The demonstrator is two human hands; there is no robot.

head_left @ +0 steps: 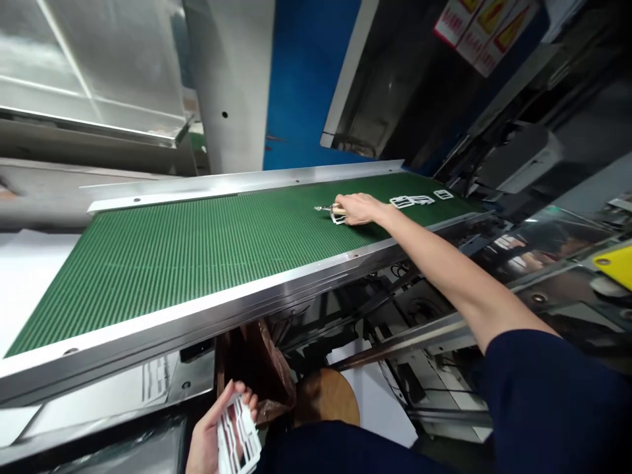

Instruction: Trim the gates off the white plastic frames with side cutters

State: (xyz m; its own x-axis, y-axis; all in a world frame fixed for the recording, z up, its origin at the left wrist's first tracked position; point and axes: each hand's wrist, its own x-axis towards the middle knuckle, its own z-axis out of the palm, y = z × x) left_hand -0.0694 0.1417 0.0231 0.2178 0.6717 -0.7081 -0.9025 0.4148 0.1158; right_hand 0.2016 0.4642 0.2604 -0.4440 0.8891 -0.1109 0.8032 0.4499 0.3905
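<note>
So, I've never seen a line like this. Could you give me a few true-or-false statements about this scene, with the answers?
1. The person's left hand holds several white plastic lattice frames. True.
2. The person's right hand is empty. False: the right hand holds a slim metal-tipped tool.
3. More white frames lie on the green textured conveyor belt, beyond the right hand. True.
4. A square red crate sits below the belt. False: a brown plastic bag and a round wooden disc are there.
</note>
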